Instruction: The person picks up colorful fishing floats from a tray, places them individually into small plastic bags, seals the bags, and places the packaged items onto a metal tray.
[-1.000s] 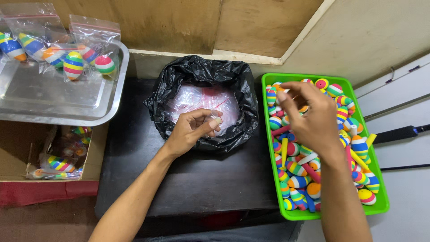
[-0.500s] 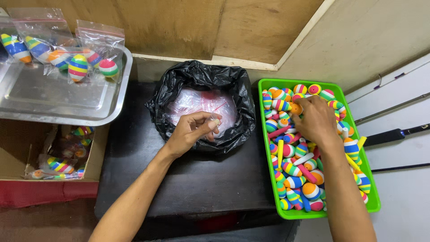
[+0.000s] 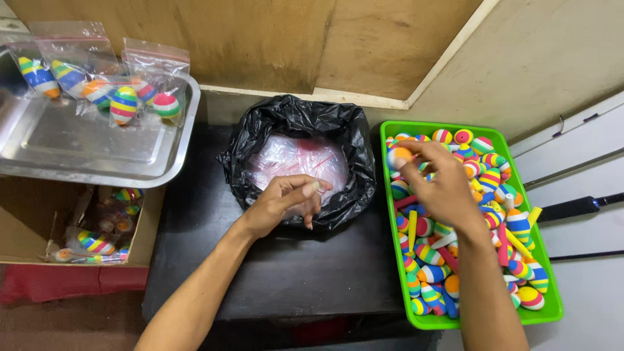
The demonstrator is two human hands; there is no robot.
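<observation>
Right hand (image 3: 442, 185) pinching a striped float (image 3: 398, 156) over the green tray (image 3: 550, 286) at the worktop's right edge, left hand (image 3: 283, 201) fingers closed on a clear bag (image 3: 311, 190) at the black sack (image 3: 292, 120), steel tray (image 3: 84, 149) beyond the left edge.

The tray (image 3: 392, 214) is bright green, and the floats (image 3: 520, 218) in it have rainbow stripes. The bag (image 3: 357, 140) is shiny black. The desk (image 3: 286, 266) is dark.

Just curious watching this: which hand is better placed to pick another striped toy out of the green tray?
Probably the right hand: it hovers over the green tray, while the left hand pinches a clear bag.
</observation>
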